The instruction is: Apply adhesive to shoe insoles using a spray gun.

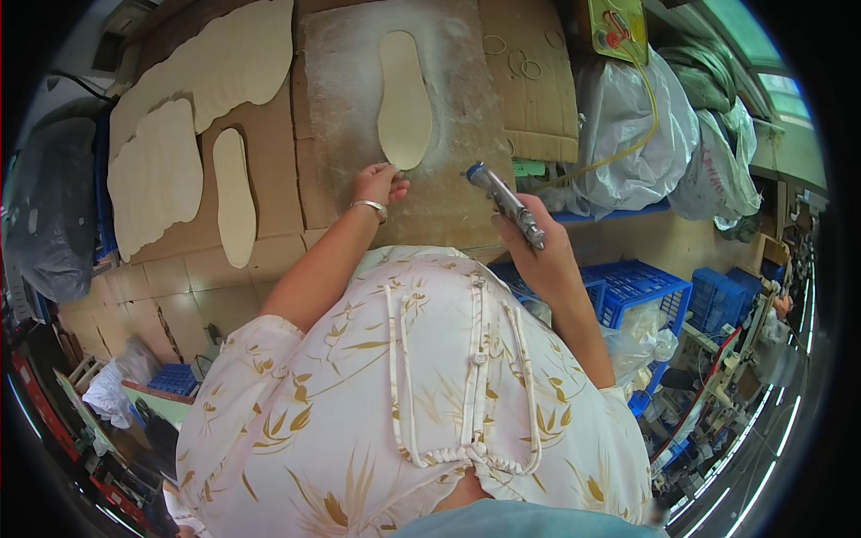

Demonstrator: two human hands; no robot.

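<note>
A cream insole (404,103) lies lengthwise on a worn brown board (336,117) dusted with white overspray. My left hand (380,185) is at the insole's near end, its fingers curled and pinching at that edge. To the right, my right hand (541,240) is wrapped round a silver spray gun (513,206) with a blue tip. The gun's nozzle points up and left, toward the board, and stays apart from the insole. Another cream insole (235,197) rests on cardboard at the left.
Overlapping stacks of cream insoles (161,179) cover the far left. Rubber bands (531,69) lie on cardboard at the right. A yellow hose (647,117) hangs from a yellow-green container (619,27), past plastic-wrapped bundles (628,125). Blue crates (641,285) stand at the lower right.
</note>
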